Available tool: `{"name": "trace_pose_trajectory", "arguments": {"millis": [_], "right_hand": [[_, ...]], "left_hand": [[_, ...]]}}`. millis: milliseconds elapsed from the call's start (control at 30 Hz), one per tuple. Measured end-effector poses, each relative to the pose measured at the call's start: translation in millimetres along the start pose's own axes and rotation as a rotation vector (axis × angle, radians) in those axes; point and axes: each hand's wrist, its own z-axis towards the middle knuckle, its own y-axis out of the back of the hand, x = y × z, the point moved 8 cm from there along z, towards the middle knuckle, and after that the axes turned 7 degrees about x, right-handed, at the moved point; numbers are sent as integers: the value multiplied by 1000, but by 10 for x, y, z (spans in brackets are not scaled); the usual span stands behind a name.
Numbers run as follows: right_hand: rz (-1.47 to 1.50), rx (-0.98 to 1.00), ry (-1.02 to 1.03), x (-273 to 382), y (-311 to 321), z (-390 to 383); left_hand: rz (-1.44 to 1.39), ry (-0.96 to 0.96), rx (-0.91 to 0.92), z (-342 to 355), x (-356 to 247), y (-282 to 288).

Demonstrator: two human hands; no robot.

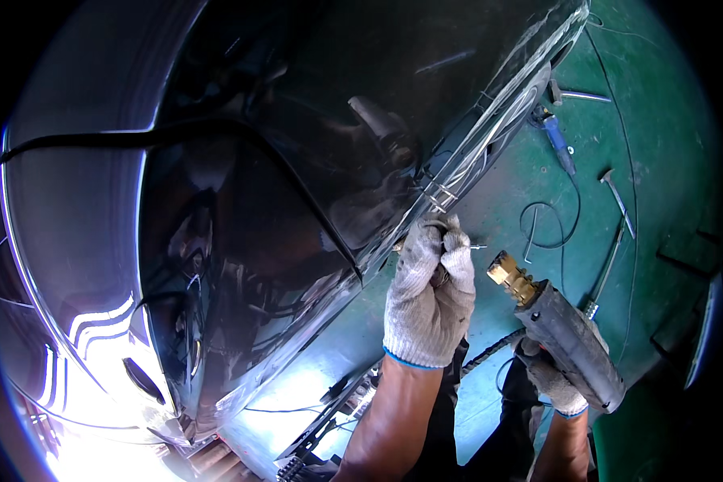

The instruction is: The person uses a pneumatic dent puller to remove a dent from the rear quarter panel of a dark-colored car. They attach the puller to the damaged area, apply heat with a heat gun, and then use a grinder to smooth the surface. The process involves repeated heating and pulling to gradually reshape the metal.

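Observation:
A dark, glossy car body panel (pixel 281 88) fills the upper left, with thin metal rings or wires (pixel 440 194) along its lower edge. My left hand (pixel 428 297), in a grey knitted glove, is closed at that edge on a small metal piece (pixel 478 247) whose thin end shows beside the fingers; the rest is hidden. My right hand (pixel 553 381), gloved too, grips a grey tool (pixel 566 337) with a brass tip (pixel 510 277). The brass tip is to the right of my left hand, apart from it.
On the green floor (pixel 667 161) lie a blue power tool (pixel 556 140) with a looping cable (pixel 574 225), hammers (pixel 614 193) and thin rods. A black cable or strip (pixel 185 127) runs across the panel. Dark equipment (pixel 337 410) sits below the panel, near my left forearm.

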Motion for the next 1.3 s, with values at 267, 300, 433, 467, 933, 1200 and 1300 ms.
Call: {"name": "trace_pose_trajectory", "arguments": {"millis": [267,300,433,467,933,1200,1300], "right_hand": [[-236,65,49,225,-12,262],[-283,97,61,289,-26,325],[-137,179,-140,206,-110,434],[-73,162,-170,146,-148,407],[-159,147,-134,401,-237,743],[-12,126,-103,285,-219,666],[26,126,-94,248,-214,673]], "left_hand": [[-177,103,193,189,111,-173],[-120,90,229,205,93,-169],[54,60,206,208,55,-86],[77,54,158,187,42,-56],[-37,3,282,200,46,147],[-51,19,207,188,22,227],[-80,25,215,202,54,208]]}}
